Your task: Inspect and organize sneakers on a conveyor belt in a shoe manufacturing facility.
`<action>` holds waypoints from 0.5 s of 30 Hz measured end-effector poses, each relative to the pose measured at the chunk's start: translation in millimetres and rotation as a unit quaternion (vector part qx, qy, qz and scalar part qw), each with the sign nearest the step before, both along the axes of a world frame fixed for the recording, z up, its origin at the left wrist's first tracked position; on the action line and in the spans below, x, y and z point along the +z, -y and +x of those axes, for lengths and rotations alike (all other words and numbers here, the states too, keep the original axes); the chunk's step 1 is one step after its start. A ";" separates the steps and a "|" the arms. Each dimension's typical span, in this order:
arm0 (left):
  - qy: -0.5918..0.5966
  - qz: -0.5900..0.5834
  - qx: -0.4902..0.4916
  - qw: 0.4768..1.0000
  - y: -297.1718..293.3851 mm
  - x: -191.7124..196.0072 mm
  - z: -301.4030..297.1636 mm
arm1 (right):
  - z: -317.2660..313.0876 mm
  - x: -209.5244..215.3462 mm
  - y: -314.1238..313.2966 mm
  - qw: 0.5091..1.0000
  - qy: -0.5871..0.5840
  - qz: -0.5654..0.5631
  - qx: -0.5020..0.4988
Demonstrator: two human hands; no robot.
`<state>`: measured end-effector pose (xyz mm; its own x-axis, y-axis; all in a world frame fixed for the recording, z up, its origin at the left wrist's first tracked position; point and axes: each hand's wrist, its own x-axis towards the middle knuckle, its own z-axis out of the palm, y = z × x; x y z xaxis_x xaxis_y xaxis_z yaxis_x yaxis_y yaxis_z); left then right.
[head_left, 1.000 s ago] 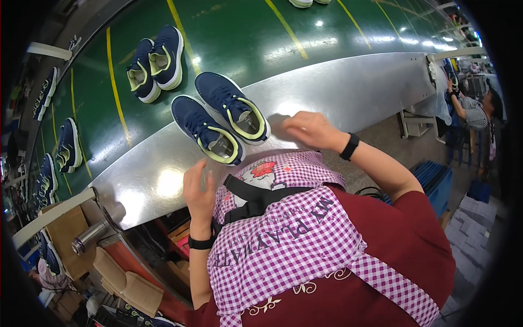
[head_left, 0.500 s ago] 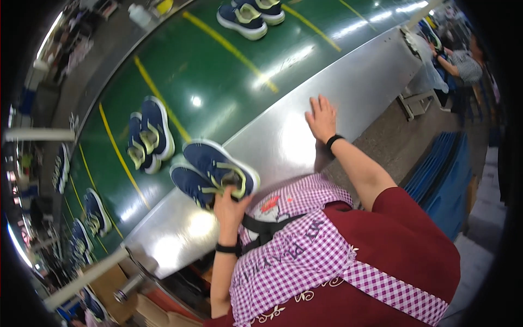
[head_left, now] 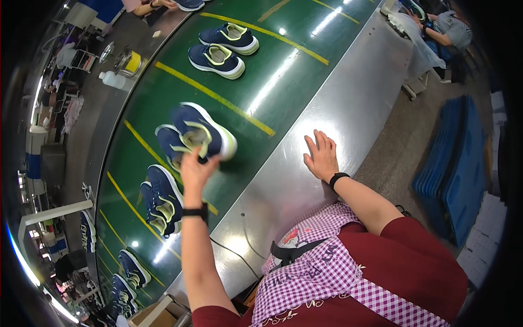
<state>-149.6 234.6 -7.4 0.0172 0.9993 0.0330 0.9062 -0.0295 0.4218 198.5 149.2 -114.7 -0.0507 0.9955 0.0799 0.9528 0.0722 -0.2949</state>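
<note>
My left hand (head_left: 197,173) is closed on the heel collars of a pair of navy sneakers (head_left: 195,115) with white soles and pale yellow-green lining. The two shoes sit side by side in its grip, toes pointing away, over the green conveyor belt (head_left: 248,90). I cannot tell whether their soles touch the belt. My right hand (head_left: 322,158) rests on the bare metal ledge (head_left: 289,180) along the belt, fingers stretched out and holding nothing.
More navy sneaker pairs ride the belt: one (head_left: 223,46) farther off, one (head_left: 162,199) just left, others lower left. Yellow lines cross the belt. Blue panels (head_left: 449,169) stand at right. A co-worker in a striped top (head_left: 449,30) sits at far right; another person's hands (head_left: 158,5) show at top.
My left hand has carried the sneaker pair from above the metal ledge outward over the green belt. My right hand stays on the ledge. The view has shifted.
</note>
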 end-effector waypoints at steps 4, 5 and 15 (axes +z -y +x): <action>-0.075 0.091 0.050 0.992 -56.7 -12.9 -16.6 | -4.3 3.6 3.0 1.000 0.005 -0.004 0.015; -0.056 0.073 0.056 0.994 -54.3 -19.3 -12.7 | -5.2 3.8 6.4 1.000 0.004 -0.008 0.012; 0.177 0.006 -0.126 0.976 176.6 -96.9 54.2 | -13.7 -2.1 3.0 0.998 0.038 0.035 0.028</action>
<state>-95.4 58.0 -104.3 0.2471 0.9645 0.0927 0.6672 -0.2387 0.7056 184.9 146.2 -116.9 -0.1143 0.9831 0.1428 0.9663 0.1434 -0.2140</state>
